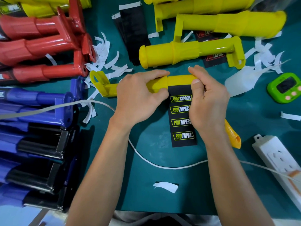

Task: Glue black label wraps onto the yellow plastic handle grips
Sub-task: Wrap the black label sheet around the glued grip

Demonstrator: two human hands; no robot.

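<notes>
A yellow plastic handle grip (177, 80) lies crosswise at the table's middle, its bracket end pointing left. My left hand (138, 98) grips its thicker left part, fingers curled over the top and thumb underneath. My right hand (206, 101) grips the right end, with the thumb on the top edge of a black label wrap (182, 121). The label carries several "PRO TAPER" logos and hangs from the grip toward me, flat on the green mat. More black label strips (135, 35) lie at the back.
Bare yellow grips (187, 53) lie behind. Red grips (40, 46) and blue grips (32, 111) are stacked left. White backing scraps (104, 53) are scattered around. A green timer (286, 87), a white power strip (276, 159), a yellow tool (232, 136) and a white cable (162, 165) sit nearby.
</notes>
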